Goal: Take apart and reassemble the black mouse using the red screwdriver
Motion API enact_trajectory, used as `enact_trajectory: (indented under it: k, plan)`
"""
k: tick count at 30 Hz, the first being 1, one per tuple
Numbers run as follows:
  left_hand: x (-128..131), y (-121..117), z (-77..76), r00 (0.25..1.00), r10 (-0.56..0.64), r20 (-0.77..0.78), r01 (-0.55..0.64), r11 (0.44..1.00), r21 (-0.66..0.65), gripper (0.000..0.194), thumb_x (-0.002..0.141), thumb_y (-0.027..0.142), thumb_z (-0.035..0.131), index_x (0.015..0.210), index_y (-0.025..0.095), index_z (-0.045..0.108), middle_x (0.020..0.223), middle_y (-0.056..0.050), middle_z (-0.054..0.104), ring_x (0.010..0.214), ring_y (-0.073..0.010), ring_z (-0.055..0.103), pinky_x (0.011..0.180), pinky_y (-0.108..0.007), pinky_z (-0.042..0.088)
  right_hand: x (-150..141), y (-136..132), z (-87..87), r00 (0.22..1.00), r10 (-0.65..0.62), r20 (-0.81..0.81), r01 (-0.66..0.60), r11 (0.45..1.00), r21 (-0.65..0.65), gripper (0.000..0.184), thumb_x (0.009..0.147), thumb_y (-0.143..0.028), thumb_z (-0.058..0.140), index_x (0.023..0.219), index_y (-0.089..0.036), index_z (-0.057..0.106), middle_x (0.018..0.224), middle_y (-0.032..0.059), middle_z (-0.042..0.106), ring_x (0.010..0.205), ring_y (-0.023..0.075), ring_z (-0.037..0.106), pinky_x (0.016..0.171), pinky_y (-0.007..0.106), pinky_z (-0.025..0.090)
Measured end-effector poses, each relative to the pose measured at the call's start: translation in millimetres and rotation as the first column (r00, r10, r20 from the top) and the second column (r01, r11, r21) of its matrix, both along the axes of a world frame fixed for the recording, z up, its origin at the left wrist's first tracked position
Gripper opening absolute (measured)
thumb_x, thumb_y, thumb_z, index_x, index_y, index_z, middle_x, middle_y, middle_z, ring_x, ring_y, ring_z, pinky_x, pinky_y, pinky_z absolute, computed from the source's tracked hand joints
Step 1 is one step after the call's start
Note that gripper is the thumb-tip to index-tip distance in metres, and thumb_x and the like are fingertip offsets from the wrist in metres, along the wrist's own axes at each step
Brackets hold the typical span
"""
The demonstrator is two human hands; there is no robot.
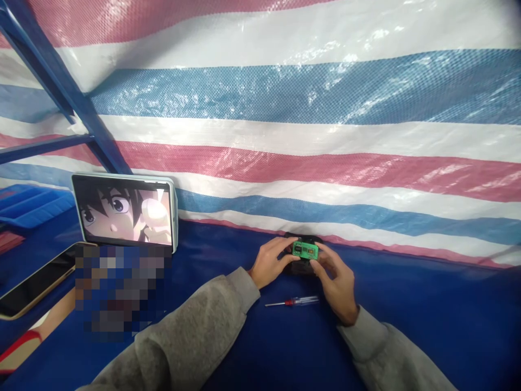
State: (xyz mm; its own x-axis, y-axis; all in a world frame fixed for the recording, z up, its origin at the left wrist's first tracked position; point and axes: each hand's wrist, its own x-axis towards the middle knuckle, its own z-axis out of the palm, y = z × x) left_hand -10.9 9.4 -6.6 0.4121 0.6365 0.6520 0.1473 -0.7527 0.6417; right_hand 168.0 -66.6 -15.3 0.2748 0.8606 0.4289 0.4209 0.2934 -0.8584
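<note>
With my left grip point(269, 262) and right grip point(340, 282), I hold the green circuit board point(305, 250) by opposite ends, above the screwdriver point(292, 301) lying on the blue tabletop point(391, 293).

Moderate indoor light, white glare on wrinkled plastic point(345, 65), soft detail, dark upper-right corner

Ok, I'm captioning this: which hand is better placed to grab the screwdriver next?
Probably the right hand: the screwdriver has its handle end pointing that way. The left hand is nearer the metal tip. Both hold the green board.
</note>
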Motion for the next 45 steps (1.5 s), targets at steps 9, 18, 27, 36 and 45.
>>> enact_trajectory:
  k: [9,18,27,36,45]
  plan:
    - [0.2,1.2,-0.1,1.0,-0.001,-0.017,0.001,1.0,-0.007,0.043,0.093,0.046,0.059,0.129,0.022,0.06,0.102,-0.006,0.069,0.091,-0.0189,0.066,0.09,-0.035,0.055,-1.6,0.0,4.4,1.0,-0.009,0.015,0.009,1.0,-0.001,0.044,0.087,-0.038,0.063,0.127,-0.02,0.059,0.088,0.0042,0.068,0.074,0.0179,0.066,0.071,0.033,0.057]
    - [0.1,1.3,-1.9,1.0,-0.016,0.011,0.016,1.0,0.011,0.045,0.093,0.044,0.06,0.132,0.022,0.058,0.102,-0.006,0.069,0.091,-0.0188,0.065,0.089,-0.034,0.055,-0.7,0.1,2.6,1.0,-0.006,-0.002,0.006,1.0,-0.005,0.044,0.086,-0.039,0.063,0.126,-0.021,0.059,0.084,0.0028,0.067,0.069,0.0171,0.064,0.069,0.033,0.056]
    - [0.1,0.3,1.1,1.0,-0.028,-0.009,0.028,1.0,-0.014,0.045,0.093,0.044,0.059,0.132,0.022,0.058,0.101,-0.006,0.068,0.088,-0.0178,0.065,0.088,-0.033,0.056,0.0,0.6,1.7,1.0,0.005,-0.016,-0.005,1.0,-0.015,0.043,0.086,-0.037,0.063,0.126,-0.022,0.058,0.086,0.0021,0.065,0.072,0.0169,0.064,0.07,0.033,0.055]
    - [-0.3,0.8,0.5,0.999,-0.036,0.002,0.036,0.999,0.006,0.045,0.093,0.04,0.061,0.134,0.022,0.056,0.102,-0.006,0.068,0.088,-0.0176,0.065,0.088,-0.033,0.055,-1.4,-0.5,4.9,1.0,0.014,-0.023,-0.014,1.0,-0.005,0.042,0.087,-0.036,0.063,0.126,-0.021,0.057,0.082,0.0008,0.064,0.067,0.0152,0.063,0.067,0.031,0.054]
    - [-0.2,0.1,-2.2,0.998,-0.038,0.045,0.035,0.998,0.056,0.034,0.093,0.039,0.062,0.122,0.021,0.065,0.097,-0.006,0.072,0.085,-0.0171,0.067,0.084,-0.03,0.057,-3.0,0.1,6.0,0.998,-0.019,-0.063,0.019,1.0,0.001,0.027,0.088,-0.037,0.062,0.107,-0.02,0.062,0.063,-0.0025,0.064,0.056,0.0142,0.061,0.06,0.029,0.053]
